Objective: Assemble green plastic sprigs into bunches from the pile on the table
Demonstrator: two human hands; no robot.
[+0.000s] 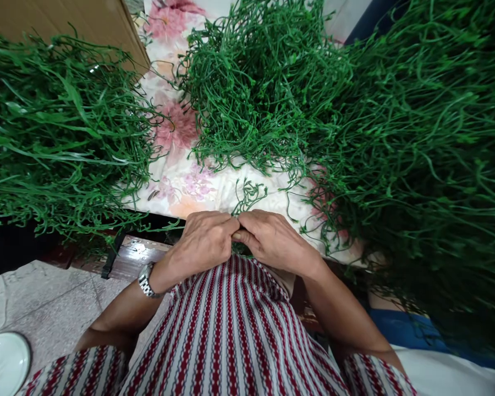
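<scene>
My left hand (206,236) and my right hand (274,242) meet at the near edge of the cloth-covered table, just in front of my striped top. Both have their fingers curled in and their thumbs close together. Between them they grip a small sprig of thin green stems (249,193), whose branching tips stick out beyond my knuckles onto the cloth. Some green also shows below my fingers. My fingers hide the middle of the sprig. Past it lies a large tangled heap of similar plastic-looking green stems (268,93).
More green stems (61,126) are piled at the left, beside a cardboard box (78,25). A tall mass of them (429,143) fills the right side. Flowered cloth (190,190) covers the table. A pale round object (6,363) stands on the floor at lower left.
</scene>
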